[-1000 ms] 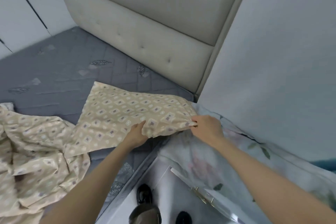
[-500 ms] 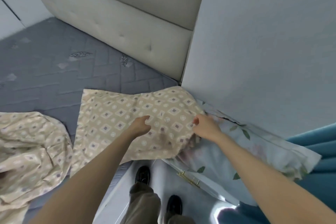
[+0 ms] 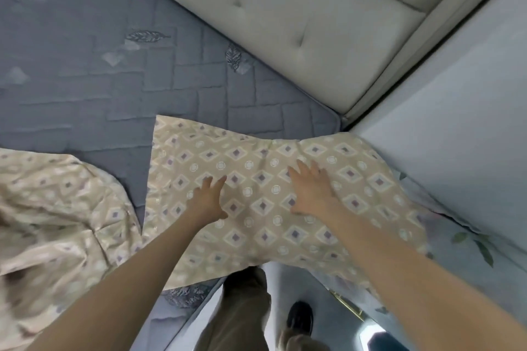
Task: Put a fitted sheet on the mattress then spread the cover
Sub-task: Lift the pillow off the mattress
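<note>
Both the left hand [image 3: 209,199] and right hand [image 3: 309,188] lie flat, fingers spread, on the sheet [image 3: 256,179] at frame centre. Its right edge overhangs the mattress [image 3: 114,88] corner; bare mattress fills the upper left.

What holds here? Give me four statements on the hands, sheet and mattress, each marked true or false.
1. The left hand and the right hand rest open on the patterned sheet. True.
2. The patterned sheet covers the whole mattress. False: much of the grey quilted mattress lies bare.
3. The headboard is pale and tufted. True.
4. The left hand pinches the sheet's edge. False: its fingers lie straight on top.
</note>
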The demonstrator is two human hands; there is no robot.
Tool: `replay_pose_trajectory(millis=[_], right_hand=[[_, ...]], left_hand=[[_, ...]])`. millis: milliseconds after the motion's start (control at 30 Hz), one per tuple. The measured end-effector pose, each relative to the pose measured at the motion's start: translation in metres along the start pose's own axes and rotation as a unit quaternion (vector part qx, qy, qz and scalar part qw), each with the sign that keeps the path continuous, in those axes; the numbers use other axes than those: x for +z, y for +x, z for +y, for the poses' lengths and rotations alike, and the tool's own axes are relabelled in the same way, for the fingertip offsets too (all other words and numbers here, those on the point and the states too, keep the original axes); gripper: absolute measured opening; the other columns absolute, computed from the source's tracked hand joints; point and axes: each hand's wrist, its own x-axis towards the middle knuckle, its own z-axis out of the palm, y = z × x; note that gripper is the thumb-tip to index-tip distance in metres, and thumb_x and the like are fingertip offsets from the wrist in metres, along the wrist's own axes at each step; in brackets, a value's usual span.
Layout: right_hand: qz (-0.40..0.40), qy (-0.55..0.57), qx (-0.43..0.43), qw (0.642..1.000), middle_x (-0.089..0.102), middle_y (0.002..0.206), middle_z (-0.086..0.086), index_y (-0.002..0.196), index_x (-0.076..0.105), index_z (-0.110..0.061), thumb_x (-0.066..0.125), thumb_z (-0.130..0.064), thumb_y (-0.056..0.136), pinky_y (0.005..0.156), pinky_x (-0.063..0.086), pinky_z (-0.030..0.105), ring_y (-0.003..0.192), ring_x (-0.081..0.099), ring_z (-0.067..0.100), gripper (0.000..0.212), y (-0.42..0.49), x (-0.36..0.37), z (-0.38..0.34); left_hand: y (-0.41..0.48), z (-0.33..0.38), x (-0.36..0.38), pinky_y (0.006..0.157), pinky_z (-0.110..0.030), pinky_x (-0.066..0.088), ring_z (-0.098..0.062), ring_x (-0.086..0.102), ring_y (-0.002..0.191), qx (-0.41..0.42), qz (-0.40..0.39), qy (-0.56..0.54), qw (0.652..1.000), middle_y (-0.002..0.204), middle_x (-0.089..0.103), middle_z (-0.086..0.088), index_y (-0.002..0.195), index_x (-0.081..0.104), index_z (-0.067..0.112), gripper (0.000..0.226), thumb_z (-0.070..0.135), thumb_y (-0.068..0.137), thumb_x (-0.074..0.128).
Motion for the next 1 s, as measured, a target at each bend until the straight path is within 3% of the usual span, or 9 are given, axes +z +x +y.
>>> replay_pose_trajectory(millis=[133,233,333,400,500,567,767,867,1000], right_hand=[[-0.055,-0.077,0.048,0.994,-0.022,0.156,0.016,0.15,-0.022,-0.019,0.081,-0.041,0.069,0.111,0.001,0.067,0.142,-0.014,0.046,0.133,0.047,0.016,-0.011],[-0.074,-0.076,0.06,0.993,-0.016,0.158,0.016,0.149,-0.022,-0.013,0.078,-0.035,0.075,0.114,0.003,0.063,0.145,-0.01,0.039,0.126,0.067,0.032,-0.008],[-0.059,-0.084,0.052,0.993,0.002,0.159,0.013,0.151,-0.006,-0.004,0.072,-0.032,0.081,0.118,0.006,0.053,0.147,0.004,0.03,0.109,0.079,0.046,-0.007],[-0.047,-0.091,0.037,0.994,0.016,0.156,0.013,0.15,0.009,-0.003,0.07,-0.031,0.083,0.119,0.008,0.048,0.145,0.014,0.029,0.095,0.084,0.052,-0.007],[-0.018,-0.088,0.009,0.996,0.038,0.144,0.011,0.142,0.033,-0.007,0.061,-0.024,0.088,0.116,0.019,0.039,0.134,0.033,0.027,0.063,0.091,0.056,-0.006],[-0.003,-0.074,0.0,0.997,0.044,0.138,0.011,0.136,0.04,-0.007,0.056,-0.016,0.091,0.111,0.025,0.034,0.129,0.037,0.027,0.049,0.095,0.056,-0.006],[0.007,-0.015,-0.011,1.0,0.048,0.134,0.013,0.134,0.042,-0.003,0.047,0.002,0.091,0.103,0.035,0.032,0.126,0.042,0.027,0.044,0.09,0.044,-0.003],[0.029,-0.007,-0.007,1.0,0.052,0.13,0.014,0.131,0.042,-0.003,0.043,0.006,0.09,0.095,0.042,0.035,0.119,0.048,0.029,0.042,0.072,0.033,0.0],[0.084,0.023,-0.019,0.996,0.058,0.121,0.013,0.128,0.045,-0.003,0.043,0.007,0.089,0.088,0.044,0.034,0.11,0.055,0.028,0.041,0.051,0.014,0.004]], left_hand=[[0.048,-0.015,0.007,0.111,-0.06,0.022,-0.044,-0.011,0.142,0.014,-0.031,0.089,0.995,0.155,-0.026,-0.003,0.148,-0.014,0.039,0.127,0.039,0.067,0.083],[0.074,-0.011,0.01,0.106,-0.064,0.026,-0.045,-0.016,0.141,-0.001,-0.051,0.152,0.987,0.152,-0.033,-0.002,0.145,-0.024,0.035,0.121,0.043,0.076,0.075],[0.092,-0.004,0.017,0.106,-0.063,0.027,-0.046,-0.006,0.142,-0.013,-0.022,0.184,0.983,0.156,-0.025,-0.004,0.146,-0.026,0.028,0.105,0.043,0.087,0.06],[0.098,-0.003,0.021,0.105,-0.06,0.029,-0.047,0.007,0.14,-0.018,0.002,0.226,0.974,0.157,-0.013,-0.005,0.148,-0.021,0.024,0.11,0.045,0.082,0.065],[0.104,0.0,0.023,0.102,-0.057,0.032,-0.037,0.032,0.127,0.003,0.055,0.285,0.957,0.148,0.017,-0.005,0.148,0.004,0.017,0.099,0.04,0.078,0.07],[0.108,0.005,0.021,0.106,-0.059,0.027,-0.035,0.036,0.124,0.034,0.079,0.315,0.945,0.141,0.027,-0.005,0.145,0.018,0.014,0.081,0.032,0.082,0.066],[0.11,0.017,0.011,0.111,-0.06,0.018,-0.029,0.043,0.119,0.035,0.077,0.354,0.932,0.125,0.045,-0.007,0.133,0.043,0.011,0.039,0.009,0.094,0.044],[0.101,0.022,-0.002,0.114,-0.057,0.015,-0.027,0.046,0.122,0.038,0.059,0.354,0.932,0.125,0.054,-0.004,0.126,0.05,0.014,0.032,0.007,0.096,0.04],[0.081,0.022,-0.014,0.114,-0.052,0.02,-0.028,0.039,0.129,0.038,0.054,0.369,0.927,0.129,0.051,-0.005,0.13,0.046,0.015,0.038,0.005,0.093,0.046]])
